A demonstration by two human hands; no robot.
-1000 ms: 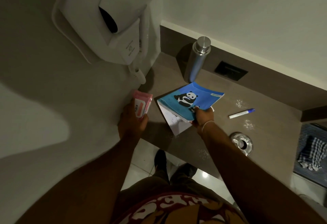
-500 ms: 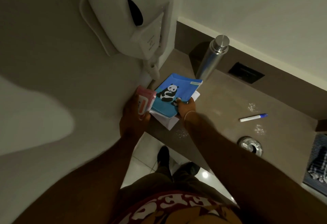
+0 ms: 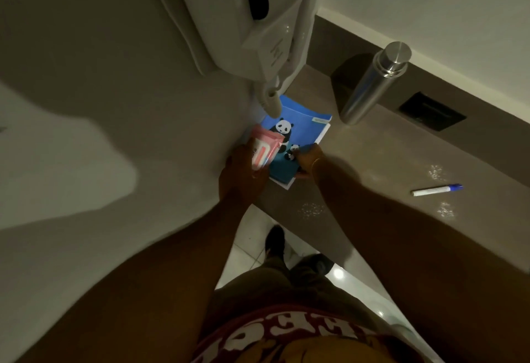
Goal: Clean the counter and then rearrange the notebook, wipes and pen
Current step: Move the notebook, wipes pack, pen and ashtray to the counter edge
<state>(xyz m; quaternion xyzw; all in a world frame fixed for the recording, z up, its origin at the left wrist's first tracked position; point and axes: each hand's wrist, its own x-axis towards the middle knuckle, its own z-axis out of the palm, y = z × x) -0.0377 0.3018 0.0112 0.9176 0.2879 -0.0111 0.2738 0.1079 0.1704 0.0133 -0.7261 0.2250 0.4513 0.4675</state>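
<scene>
The blue notebook (image 3: pixel 299 130), with a panda on its cover, lies on the counter (image 3: pixel 372 167) in the far left corner, against the left wall and just below the hanging end of a white wall-mounted dryer (image 3: pixel 243 18). White pages show along its right and near edges. The right hand (image 3: pixel 308 161) is at the notebook's near right corner with its fingers on the cover and edge; the grip is closed on that corner. The left hand (image 3: pixel 241 173) holds a pink pack of wipes (image 3: pixel 265 147) in a closed grip, the pack tilted and overlapping the notebook's left side, at the counter's left end by the wall; whether the pack touches the cover cannot be told. The pen (image 3: pixel 436 190), white with a blue cap, lies flat on the counter well apart to the right, nearer the front edge, its cap pointing right. Small glinting wet or powdery patches (image 3: pixel 312 209) show on the counter near the front edge and on either side of the pen. A steel bottle (image 3: pixel 372 87) stands toward the back edge, right of the notebook and near it. A dark rectangular slot (image 3: pixel 431 111) sits in the back ledge further right. Below the counter's front edge, pale floor tiles and the person's dark shoe (image 3: pixel 275 240) are visible.
</scene>
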